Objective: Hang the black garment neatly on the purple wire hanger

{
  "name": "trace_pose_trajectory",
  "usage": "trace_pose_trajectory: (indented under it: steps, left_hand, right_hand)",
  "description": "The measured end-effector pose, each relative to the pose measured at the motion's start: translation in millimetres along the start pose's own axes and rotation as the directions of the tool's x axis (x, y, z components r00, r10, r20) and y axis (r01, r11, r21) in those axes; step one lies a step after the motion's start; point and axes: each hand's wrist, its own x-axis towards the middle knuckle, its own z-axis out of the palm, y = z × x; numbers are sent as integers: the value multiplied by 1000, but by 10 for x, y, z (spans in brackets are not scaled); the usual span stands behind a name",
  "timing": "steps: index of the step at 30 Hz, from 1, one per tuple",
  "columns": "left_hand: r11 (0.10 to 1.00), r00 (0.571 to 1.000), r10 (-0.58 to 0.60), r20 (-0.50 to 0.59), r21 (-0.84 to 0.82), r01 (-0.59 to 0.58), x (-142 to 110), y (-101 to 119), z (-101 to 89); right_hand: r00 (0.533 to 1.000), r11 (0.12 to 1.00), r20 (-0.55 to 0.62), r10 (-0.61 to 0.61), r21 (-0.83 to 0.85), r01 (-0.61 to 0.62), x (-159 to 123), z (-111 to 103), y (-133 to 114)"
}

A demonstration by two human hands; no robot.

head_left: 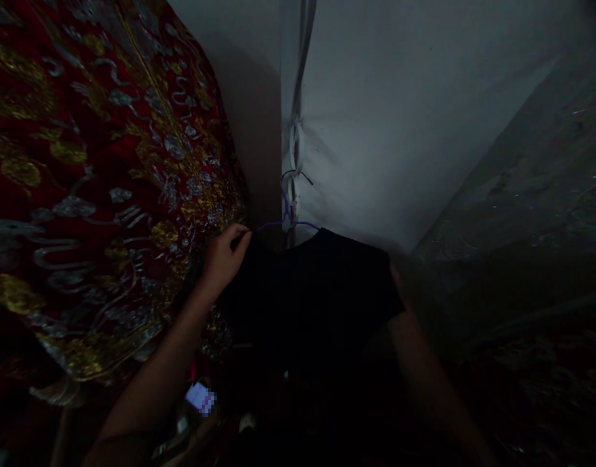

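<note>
Item: black short-sleeved garment (317,292), hung on a thin purple wire hanger (288,217). The hanger's hook rises just above the neckline, against a white corded strip (296,139) that runs down the wall corner. The garment hangs between the two hands, its shoulders spread from one set of fingers to the other. No label, brand or print can be read on it; the cloth is too dark for detail.

Left hand (226,256): fingers curled and pinched on the garment's left shoulder edge, thumb tip beside the hanger's arm. Forearm bare, coming up from the lower left.

Right hand (396,285): at the garment's right sleeve, mostly hidden behind the cloth and in shadow; whether its fingers are closed on the sleeve cannot be told.

Surroundings, outward from the fingers: just left of the left fingers, touching the wrist, a red garment embroidered in gold and silver (98,181), ornate swirling pattern, no legible writing. Beyond the fingertips, a pale wall (399,110). Right of the right hand, clear plastic sheeting (531,214), creased and glinting. Below the left forearm, a small white tag (200,397), its face blurred out and unreadable.
</note>
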Motion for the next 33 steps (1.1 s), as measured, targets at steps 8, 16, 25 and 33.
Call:
trace_pose_trajectory:
  steps: [8,16,25,33]
  left_hand:
    - [992,999,46,22,-119,-43,83,246,23]
    - [993,972,-19,-235,-118,-9,-105,281,141]
    - [697,998,26,49,-716,17,-547,807,766]
    - [616,951,32,307,-755,223,-416,929,857]
  right_hand:
    - [990,843,38,134,521,-134,65,-83,-298]
    - [512,785,798,-317,524,-330,-257,145,-539]
    - [902,939,373,-219,332,91,-312,662,152]
    - [933,943,360,-33,321,-91,-311,187,524]
